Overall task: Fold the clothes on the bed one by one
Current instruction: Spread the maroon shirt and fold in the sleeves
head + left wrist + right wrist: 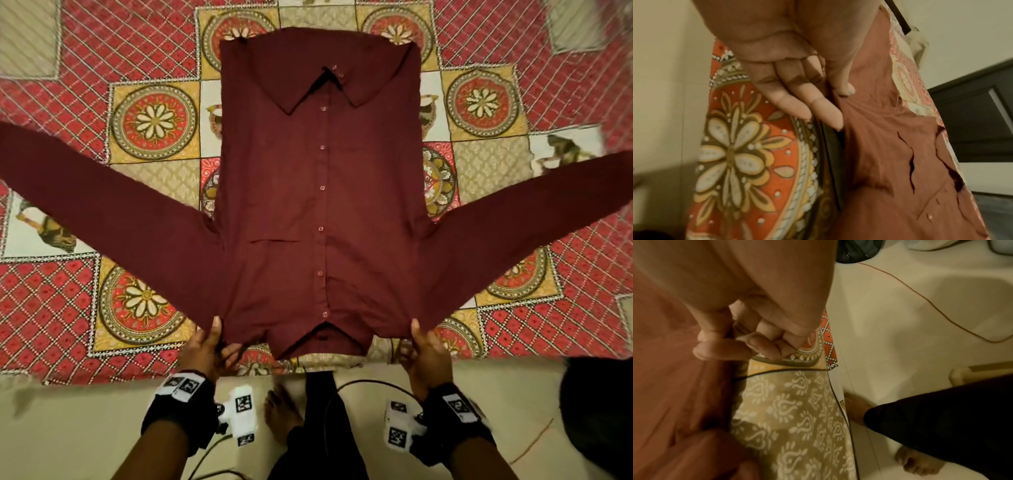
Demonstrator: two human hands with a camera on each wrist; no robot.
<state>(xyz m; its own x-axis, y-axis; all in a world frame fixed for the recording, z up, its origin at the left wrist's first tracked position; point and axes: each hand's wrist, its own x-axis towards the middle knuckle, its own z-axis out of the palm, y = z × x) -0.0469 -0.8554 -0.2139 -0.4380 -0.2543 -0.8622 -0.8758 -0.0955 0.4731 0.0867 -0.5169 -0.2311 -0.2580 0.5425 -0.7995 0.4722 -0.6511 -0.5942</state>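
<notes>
While both hands are pinching the maroon button-up cotton shirt (318,192) at its shoulders, left hand (209,346) and right hand (424,353) are risking uneven tugs skewing it

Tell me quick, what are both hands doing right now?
Left hand: fingers pinch the maroon shirt at its near shoulder corner.
Right hand: fingers pinch the shirt's other near shoulder corner.

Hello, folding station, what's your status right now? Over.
Left hand and right hand each pinch a near corner of the maroon shirt. Shirt lies buttoned-side up on the patterned bedspread, sleeves spread, not yet folded. Nothing lies on it.
</notes>
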